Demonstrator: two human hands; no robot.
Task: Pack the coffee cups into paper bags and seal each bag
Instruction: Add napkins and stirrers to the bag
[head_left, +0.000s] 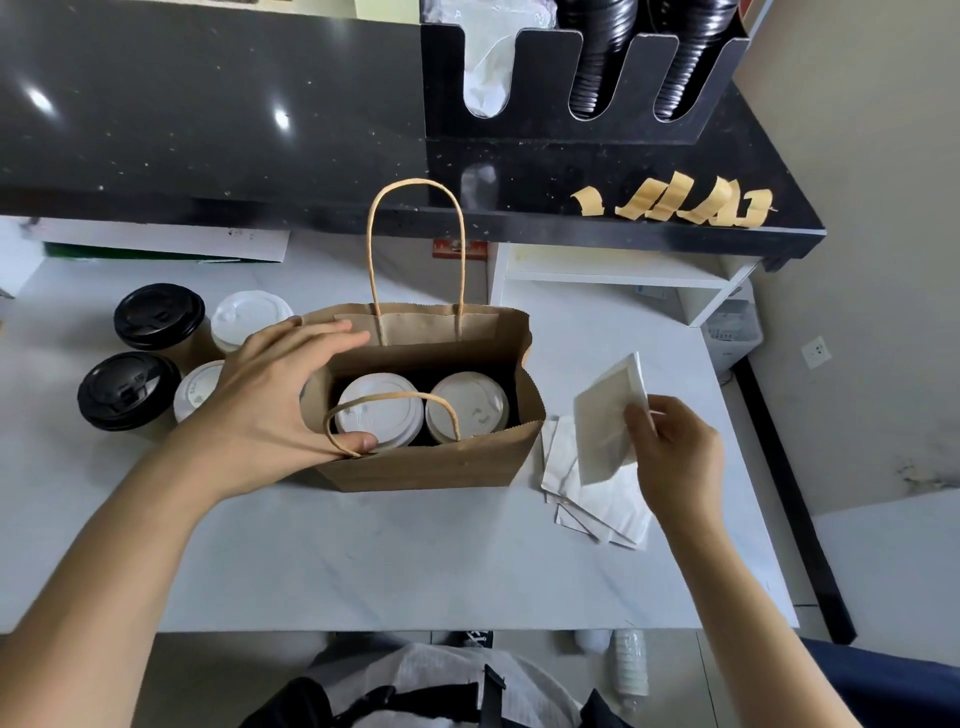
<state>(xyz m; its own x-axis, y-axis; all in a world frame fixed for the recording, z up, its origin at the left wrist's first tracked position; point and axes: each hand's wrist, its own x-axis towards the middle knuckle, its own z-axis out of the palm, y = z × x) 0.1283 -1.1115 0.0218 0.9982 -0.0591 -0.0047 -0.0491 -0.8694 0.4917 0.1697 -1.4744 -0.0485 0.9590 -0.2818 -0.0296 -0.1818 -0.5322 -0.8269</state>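
Note:
A brown paper bag stands open on the white table, its far handle upright and its near handle folded down. Inside it sit two cups with white lids, side by side. My left hand holds the bag's left end, thumb hooked on the near rim and fingers stretched over the far rim. My right hand pinches a white napkin in the air just right of the bag. Left of the bag stand two black-lidded cups and two white-lidded cups, partly hidden behind my left hand.
A pile of white napkins lies on the table right of the bag. Several strips of brown tape stick to the edge of the black counter behind. A black organizer with stacked lids stands on that counter.

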